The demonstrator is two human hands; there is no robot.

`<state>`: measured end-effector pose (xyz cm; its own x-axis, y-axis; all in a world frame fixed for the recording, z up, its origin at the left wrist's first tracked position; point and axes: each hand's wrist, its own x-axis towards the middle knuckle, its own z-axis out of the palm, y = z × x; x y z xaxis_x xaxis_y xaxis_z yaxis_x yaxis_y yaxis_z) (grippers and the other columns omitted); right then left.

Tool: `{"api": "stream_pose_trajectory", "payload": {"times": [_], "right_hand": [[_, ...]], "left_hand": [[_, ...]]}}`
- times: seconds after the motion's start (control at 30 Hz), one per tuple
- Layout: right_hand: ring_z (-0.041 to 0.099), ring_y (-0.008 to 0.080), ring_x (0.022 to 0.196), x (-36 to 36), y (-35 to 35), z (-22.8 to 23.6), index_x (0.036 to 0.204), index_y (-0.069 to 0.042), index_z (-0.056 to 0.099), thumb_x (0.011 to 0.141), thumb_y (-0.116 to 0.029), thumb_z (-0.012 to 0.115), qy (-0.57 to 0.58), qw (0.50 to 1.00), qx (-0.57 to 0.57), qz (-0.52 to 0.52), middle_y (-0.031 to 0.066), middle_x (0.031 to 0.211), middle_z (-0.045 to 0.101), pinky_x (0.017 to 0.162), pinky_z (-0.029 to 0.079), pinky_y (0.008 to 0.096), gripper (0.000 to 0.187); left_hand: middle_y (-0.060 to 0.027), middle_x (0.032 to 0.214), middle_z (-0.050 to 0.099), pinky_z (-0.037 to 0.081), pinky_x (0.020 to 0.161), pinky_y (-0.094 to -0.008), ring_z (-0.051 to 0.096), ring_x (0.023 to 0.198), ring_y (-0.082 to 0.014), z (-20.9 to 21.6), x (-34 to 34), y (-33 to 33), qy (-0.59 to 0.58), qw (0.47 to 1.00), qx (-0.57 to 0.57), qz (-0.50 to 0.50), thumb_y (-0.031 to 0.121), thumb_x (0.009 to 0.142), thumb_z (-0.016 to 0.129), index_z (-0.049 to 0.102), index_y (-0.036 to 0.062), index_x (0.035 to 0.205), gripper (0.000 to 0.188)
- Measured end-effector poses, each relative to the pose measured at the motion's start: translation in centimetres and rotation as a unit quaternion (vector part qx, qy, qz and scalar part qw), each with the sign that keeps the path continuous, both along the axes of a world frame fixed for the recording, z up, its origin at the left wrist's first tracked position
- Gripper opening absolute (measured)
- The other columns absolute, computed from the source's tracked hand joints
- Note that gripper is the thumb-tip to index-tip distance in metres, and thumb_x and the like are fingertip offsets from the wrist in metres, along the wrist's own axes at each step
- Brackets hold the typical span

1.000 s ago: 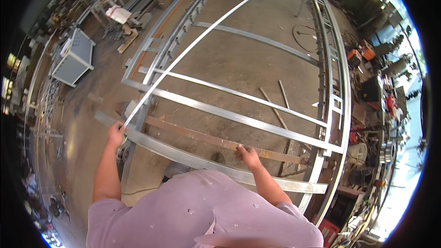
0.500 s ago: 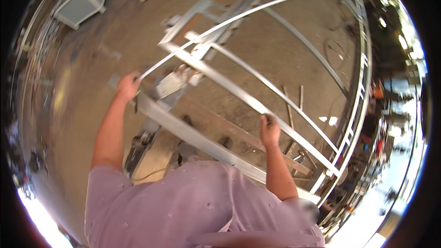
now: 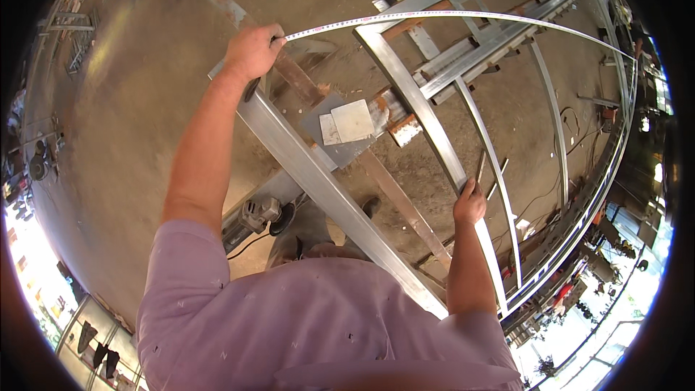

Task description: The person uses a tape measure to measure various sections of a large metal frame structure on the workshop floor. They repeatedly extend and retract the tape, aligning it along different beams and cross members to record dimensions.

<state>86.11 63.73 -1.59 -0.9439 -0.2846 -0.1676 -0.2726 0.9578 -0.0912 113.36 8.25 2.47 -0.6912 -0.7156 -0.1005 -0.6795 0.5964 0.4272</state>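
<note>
My left hand (image 3: 253,52) is closed on one end of a tape measure, and what part of it lies inside the fist is hidden. The white tape blade (image 3: 405,16) leaves the fist and bows over a welded metal frame (image 3: 405,81) to its far right side. On the frame's near bar rests my right hand (image 3: 470,204), with its fingers curled around the tube. Below my left hand a loose rectangular metal tube (image 3: 311,177) runs diagonally toward my body.
An angle grinder (image 3: 262,215) with a cord lies near my legs. Light square plates (image 3: 352,122) sit on a rusty support between tube and frame. A flat rusty bar (image 3: 402,203) crosses the brown floor (image 3: 145,123). Racks and clutter line the right edge.
The view has turned, and the frame appears more upright. My left hand is farther up and right with the tape, which now runs flatter across. My right hand stays on the frame bar.
</note>
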Motion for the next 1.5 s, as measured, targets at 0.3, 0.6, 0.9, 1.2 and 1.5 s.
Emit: {"api": "stream_pose_trajectory", "payload": {"times": [0.3,0.6,0.9,1.2,1.5], "right_hand": [[0.069,0.0473,0.094,0.8,0.2,-0.5,0.102,-0.007,0.075,0.11,-0.047,0.041,0.07,0.997,-0.021,0.026,0.0218,0.099,0.074,0.081,0.052,0.0573,0.053],[0.068,0.0464,0.085,1.0,-0.1,0.1,0.096,-0.009,0.072,0.109,-0.044,0.042,0.053,0.998,0.0,0.031,0.0204,0.09,0.072,0.073,0.049,0.0572,0.048],[0.069,0.0455,0.082,1.1,-0.5,0.3,0.097,-0.011,0.073,0.11,-0.043,0.041,0.064,0.997,-0.022,0.047,0.0193,0.089,0.073,0.071,0.05,0.0565,0.047],[0.069,0.0444,0.081,1.2,-0.5,0.3,0.096,-0.011,0.072,0.11,-0.041,0.041,0.072,0.995,-0.028,0.062,0.0184,0.087,0.072,0.071,0.05,0.0551,0.046],[0.068,0.0438,0.079,1.4,-1.1,0.7,0.095,-0.011,0.071,0.11,-0.041,0.039,0.069,0.995,-0.024,0.062,0.0178,0.086,0.071,0.07,0.049,0.0545,0.046]], "left_hand": [[-0.0092,0.075,0.071,0.052,0.069,-0.0431,0.071,0.074,-0.0276,-0.9,-0.3,-0.8,0.005,0.985,0.166,0.05,0.028,0.099,0.068,0.075,0.0116,0.104,0.019],[-0.0117,0.073,0.069,0.05,0.063,-0.0426,0.068,0.062,-0.027,-0.9,-0.4,-0.8,0.054,0.969,0.232,0.062,0.022,0.098,0.069,0.073,0.006,0.098,0.016],[-0.014,0.079,0.068,0.05,0.063,-0.0425,0.068,0.065,-0.0296,-1.6,-0.1,-1.1,0.096,0.98,0.173,0.012,0.014,0.094,0.072,0.071,0.0018,0.095,0.013],[-0.011,0.07,0.062,0.047,0.058,-0.0363,0.06,0.059,-0.0184,-2.6,0.1,-1.2,0.145,0.981,0.129,-0.022,0.007,0.095,0.071,0.068,-0.0024,0.093,0.01],[-0.0162,0.083,0.07,0.051,0.069,-0.0433,0.065,0.074,-0.0351,-2.0,-0.1,-1.2,0.107,0.979,0.171,0.009,0.013,0.091,0.074,0.072,0.0,0.094,0.013]]}}
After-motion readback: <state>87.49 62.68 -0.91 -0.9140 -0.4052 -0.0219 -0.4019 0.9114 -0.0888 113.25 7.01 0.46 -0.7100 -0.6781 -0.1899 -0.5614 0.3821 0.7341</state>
